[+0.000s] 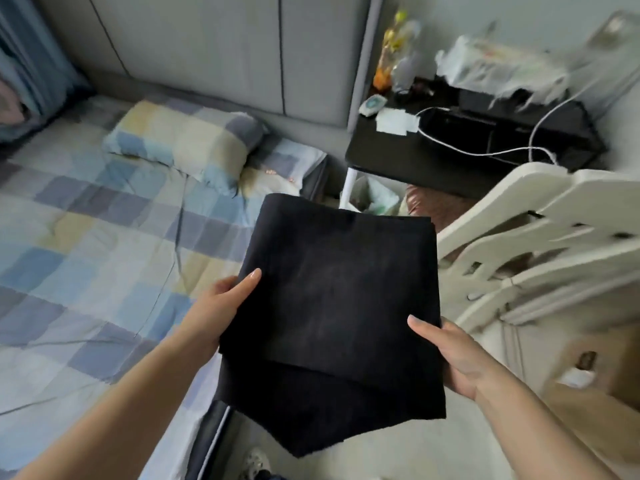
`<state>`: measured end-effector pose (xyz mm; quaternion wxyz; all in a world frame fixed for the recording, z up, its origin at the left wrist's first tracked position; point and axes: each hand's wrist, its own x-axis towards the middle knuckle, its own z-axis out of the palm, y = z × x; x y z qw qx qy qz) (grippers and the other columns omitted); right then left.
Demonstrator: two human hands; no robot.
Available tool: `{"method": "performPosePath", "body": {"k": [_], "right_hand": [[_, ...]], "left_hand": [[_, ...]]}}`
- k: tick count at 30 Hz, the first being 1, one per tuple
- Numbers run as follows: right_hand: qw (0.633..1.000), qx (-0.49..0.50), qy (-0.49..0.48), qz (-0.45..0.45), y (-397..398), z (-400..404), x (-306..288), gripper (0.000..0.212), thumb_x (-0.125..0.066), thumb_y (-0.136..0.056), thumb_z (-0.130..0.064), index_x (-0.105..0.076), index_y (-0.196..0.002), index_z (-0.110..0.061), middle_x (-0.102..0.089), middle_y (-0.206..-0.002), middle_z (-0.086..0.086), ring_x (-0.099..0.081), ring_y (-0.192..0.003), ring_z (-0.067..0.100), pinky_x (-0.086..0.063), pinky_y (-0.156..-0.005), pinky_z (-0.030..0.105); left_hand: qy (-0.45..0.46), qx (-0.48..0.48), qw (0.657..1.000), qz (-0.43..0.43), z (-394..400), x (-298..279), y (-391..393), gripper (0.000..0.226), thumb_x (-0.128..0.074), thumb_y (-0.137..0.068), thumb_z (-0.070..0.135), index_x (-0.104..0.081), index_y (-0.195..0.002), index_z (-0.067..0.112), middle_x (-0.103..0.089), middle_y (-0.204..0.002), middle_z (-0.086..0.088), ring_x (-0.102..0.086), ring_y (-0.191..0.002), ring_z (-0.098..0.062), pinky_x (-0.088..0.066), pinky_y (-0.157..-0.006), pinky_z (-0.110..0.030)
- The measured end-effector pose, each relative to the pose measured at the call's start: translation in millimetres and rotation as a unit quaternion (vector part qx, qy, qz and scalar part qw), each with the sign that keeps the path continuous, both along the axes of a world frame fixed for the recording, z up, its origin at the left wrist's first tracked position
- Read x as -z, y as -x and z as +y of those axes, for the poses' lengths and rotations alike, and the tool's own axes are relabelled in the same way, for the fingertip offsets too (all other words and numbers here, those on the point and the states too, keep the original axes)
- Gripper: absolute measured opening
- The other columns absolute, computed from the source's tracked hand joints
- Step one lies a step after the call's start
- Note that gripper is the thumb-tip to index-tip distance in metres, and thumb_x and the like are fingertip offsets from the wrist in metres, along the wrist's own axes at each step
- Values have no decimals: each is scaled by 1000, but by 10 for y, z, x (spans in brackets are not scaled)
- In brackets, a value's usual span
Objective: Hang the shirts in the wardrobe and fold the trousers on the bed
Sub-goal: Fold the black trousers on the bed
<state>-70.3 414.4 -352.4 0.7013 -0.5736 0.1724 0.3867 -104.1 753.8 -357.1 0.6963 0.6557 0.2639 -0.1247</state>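
Folded black trousers (332, 306) are held flat in the air beside the bed's right edge, over the floor. My left hand (221, 306) grips their left side, thumb on top and fingers hidden underneath. My right hand (450, 355) grips the right side the same way. The bed (86, 254) with its blue, yellow and white checked sheet lies to the left. A lower layer of the trousers hangs down in a point toward the floor. No shirts and no wardrobe are in view.
A checked pillow (183, 140) lies at the bed's head by the grey headboard (207, 46). A black bedside table (467, 133) with bottles, cables and papers stands at the back right. White plastic chairs (540, 244) stand close on the right, a cardboard box (595, 375) below them.
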Motion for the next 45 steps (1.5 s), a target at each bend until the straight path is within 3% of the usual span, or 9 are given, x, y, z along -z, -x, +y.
{"method": "performPosePath", "body": {"k": [5, 8, 11, 24, 27, 32, 38, 41, 45], "right_hand": [[996, 87, 8, -33, 394, -1116, -441, 47, -77, -73, -39, -67, -115, -22, -68, -119, 3, -65, -108, 22, -57, -75, 30], [990, 135, 21, -44, 604, -1704, -661, 48, -76, -73, -38, -66, -116, -20, -69, -117, 4, -66, -106, 22, -58, -73, 29], [978, 201, 32, -51, 820, -2228, -815, 44, -73, -75, -36, -66, -115, -20, -70, -114, 2, -68, -102, 21, -58, -70, 29], [909, 404, 46, -94, 1292, -3585, -1014, 47, -69, -78, -37, -63, -118, -14, -72, -109, 6, -69, -99, 25, -57, -68, 28], [887, 449, 61, -93, 1209, -3825, -972, 49, -69, -77, -36, -62, -118, -10, -73, -100, 7, -71, -91, 26, -57, -63, 28], [857, 508, 51, -73, 967, -4184, -859, 49, -70, -77, -37, -61, -118, -11, -72, -105, 9, -70, -97, 27, -56, -72, 32], [798, 601, 36, -41, 704, -4539, -711, 37, -62, -84, -27, -63, -114, -6, -73, -100, 14, -71, -89, 29, -55, -68, 33], [764, 644, 36, -23, 608, -4750, -612, 31, -59, -88, -24, -64, -111, -4, -73, -96, 15, -71, -84, 32, -55, -74, 38], [732, 680, 37, -1, 464, -5110, -579, 26, -57, -90, -20, -64, -108, -2, -73, -89, 17, -70, -79, 32, -53, -78, 41]], "left_hand": [[0, 80, 996, -39, -1136, -359, -239, 55, -70, -59, 66, -75, -87, 19, -75, -87, -10, -73, -71, -25, -55, -49, -29], [16, 127, 991, -40, -1801, -468, -374, 58, -73, -55, 68, -75, -87, 20, -75, -91, -11, -72, -83, -30, -60, -74, -43], [47, 178, 982, -46, -2448, -545, -519, 59, -75, -56, 65, -75, -91, 17, -74, -96, -13, -72, -87, -31, -57, -81, -46], [77, 353, 931, -60, -4491, -715, -1199, 67, -77, -57, 61, -73, -102, 12, -74, -101, -12, -71, -92, -29, -58, -78, -38], [64, 397, 914, -48, -4904, -692, -1451, 65, -74, -62, 62, -71, -104, 13, -74, -98, -10, -72, -90, -30, -55, -85, -44], [51, 457, 886, -56, -5657, -644, -1973, 48, -67, -78, 53, -70, -104, 13, -76, -93, -6, -73, -83, -25, -58, -72, -34], [19, 526, 849, -45, -6493, -561, -2495, 58, -73, -65, 66, -73, -99, 19, -71, -106, -7, -69, -96, -26, -55, -87, -41], [4, 562, 826, -37, -6932, -519, -2707, 57, -70, -68, 66, -71, -99, 19, -76, -89, -2, -73, -83, -21, -57, -70, -32], [10, 592, 805, -34, -7523, -454, -2929, 49, -70, -75, 57, -70, -100, 15, -76, -87, -5, -73, -79, -25, -56, -70, -33]]}}
